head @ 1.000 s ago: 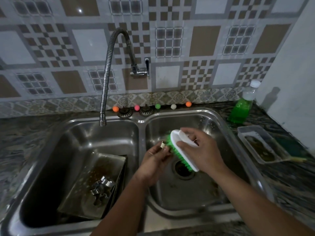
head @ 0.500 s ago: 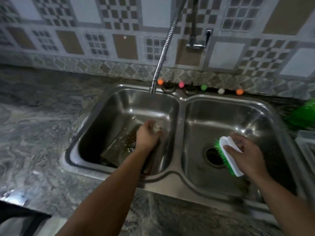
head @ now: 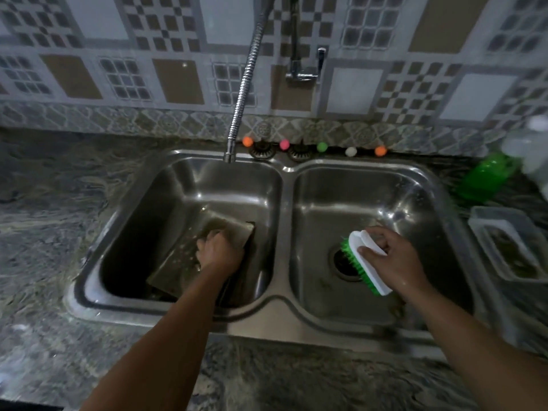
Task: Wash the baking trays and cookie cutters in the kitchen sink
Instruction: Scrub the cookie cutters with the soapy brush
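Observation:
A dirty baking tray leans tilted in the left basin of the steel double sink. My left hand is down on the tray with its knuckles up. Its fingers curl around a small cookie cutter that the hand almost wholly hides. My right hand hovers in the right basin and grips a white scrub brush with green bristles, just right of the drain. No water is running.
A flexible metal faucet hangs over the back of the left basin. A green soap bottle and a clear plastic container stand on the right counter. Several small coloured balls line the sink's back edge.
My left hand carried the small cutter from the brush over the right basin into the left basin and down onto the tray. My right hand lowered the brush beside the drain. The view shifted left.

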